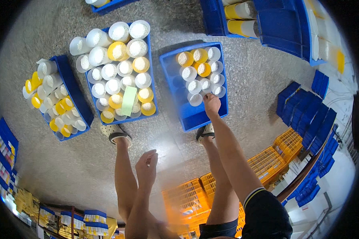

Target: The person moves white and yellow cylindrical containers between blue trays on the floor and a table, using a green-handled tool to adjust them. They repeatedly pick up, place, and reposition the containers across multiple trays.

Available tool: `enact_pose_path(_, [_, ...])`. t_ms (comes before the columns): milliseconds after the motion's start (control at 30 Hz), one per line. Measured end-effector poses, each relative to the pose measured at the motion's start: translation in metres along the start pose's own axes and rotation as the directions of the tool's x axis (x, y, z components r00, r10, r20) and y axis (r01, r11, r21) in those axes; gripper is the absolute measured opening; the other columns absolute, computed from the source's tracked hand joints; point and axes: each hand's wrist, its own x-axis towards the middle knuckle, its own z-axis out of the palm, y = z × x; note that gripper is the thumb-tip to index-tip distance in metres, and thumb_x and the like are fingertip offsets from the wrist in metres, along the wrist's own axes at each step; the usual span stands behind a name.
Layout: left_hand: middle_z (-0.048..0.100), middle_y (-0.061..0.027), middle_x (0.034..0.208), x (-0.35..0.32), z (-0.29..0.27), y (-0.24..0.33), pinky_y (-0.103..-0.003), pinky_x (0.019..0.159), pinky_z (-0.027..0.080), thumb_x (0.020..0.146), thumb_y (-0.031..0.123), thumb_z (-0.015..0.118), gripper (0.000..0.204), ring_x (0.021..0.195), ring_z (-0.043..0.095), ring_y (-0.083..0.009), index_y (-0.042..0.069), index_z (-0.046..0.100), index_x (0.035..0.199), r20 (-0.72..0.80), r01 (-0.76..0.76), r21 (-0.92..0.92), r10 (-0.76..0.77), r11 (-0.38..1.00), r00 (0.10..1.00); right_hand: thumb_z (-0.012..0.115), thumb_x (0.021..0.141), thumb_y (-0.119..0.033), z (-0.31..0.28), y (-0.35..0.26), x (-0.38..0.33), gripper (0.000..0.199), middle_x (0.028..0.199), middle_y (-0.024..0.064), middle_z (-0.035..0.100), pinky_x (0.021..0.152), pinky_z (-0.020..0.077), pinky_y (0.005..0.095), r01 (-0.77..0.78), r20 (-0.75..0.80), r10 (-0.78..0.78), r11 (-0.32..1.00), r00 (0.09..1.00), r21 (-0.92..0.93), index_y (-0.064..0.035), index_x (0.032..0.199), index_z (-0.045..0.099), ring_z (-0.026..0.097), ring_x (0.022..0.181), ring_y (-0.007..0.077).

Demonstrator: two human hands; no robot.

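Right hand among pellet-filled cups in a part-filled blue crate

Looking down past a person's bare legs to a concrete floor. Nearest, the left hand [146, 165] hangs in the air on the person's side of the part-filled crate [199, 120], to its left. Its fingers curl inward; whether they pinch anything, I cannot tell.

The right hand [212, 103] reaches into the crate, its fingers drawn together beside a white cup [195, 98] in the cup row nearest the person. Whether they grip a rim or only touch it is unclear.

The work in hand appears to be handling cups one at a time, though a single moment cannot show whether they go in or come out. Either way, the next move probably calls for a light hold or clean release, keeping the cup upright so no pellets spill.

White and yellow cups [203, 69] stand in the crate's far part; its near end is bare.

Left of the crate, a fuller crate [154, 97] carries a pale green strip [128, 101] across its cups; farther left stands another loaded crate [68, 79]. Well to the right are stacked blue crates [307, 115]. Beyond the crate, to the right, more blue crates [283, 32] hold cups.
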Motion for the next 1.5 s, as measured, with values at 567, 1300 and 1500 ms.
enact_pose_path(567, [0.072, -0.01, 0.097, 0.022, -0.004, 0.021, -0.029, 0.075, 0.051, 0.094, 0.016, 0.062, 0.023, 0.083, 0.065, -0.0161, 0.002, 0.068, 0.112, 0.097, -0.087, -0.176, 0.105, 0.98, 0.99, 0.059, 0.093, -0.014, -0.172, -0.081, 0.084, 0.024, 0.096, 0.0102, 0.072, 0.07, 0.0525, 0.0281, 0.136, 0.044, -0.383, 0.43, 0.923, 0.893, 0.0031, 0.106, 0.07, 0.066, 0.083, 0.0148])
enact_pose_path(1300, [0.07, -0.0165, 0.092, 0.318, -0.116, 0.159, -0.049, 0.075, 0.053, 0.088, 0.036, 0.062, 0.029, 0.086, 0.067, -0.0393, 0.009, 0.073, 0.091, -0.321, -0.146, 0.724, 0.516, 0.674, 0.794, 0.057, 0.083, -0.011, -0.087, -0.336, 0.044, 0.011, 0.088, 0.0149, 0.065, 0.079, 0.0511, 0.0423, 0.722, -0.249, -0.713, 0.689, 0.656, -0.071, -0.0062, 0.085, 0.067, 0.064, 0.087, 0.0318])
enact_pose_path(1500, [0.069, -0.012, 0.079, 0.242, -0.128, 0.151, -0.043, 0.065, 0.051, 0.089, 0.026, 0.065, 0.021, 0.075, 0.065, -0.0336, 0.007, 0.071, 0.081, -0.147, -0.407, 0.825, 0.843, 0.393, 0.517, 0.069, 0.081, -0.004, -0.149, -0.239, -0.037, 0.024, 0.092, 0.016, 0.066, 0.07, 0.0524, 0.0421, 0.491, -0.291, -0.396, 0.724, 0.871, 0.485, -0.0087, 0.104, 0.072, 0.065, 0.08, 0.0347])
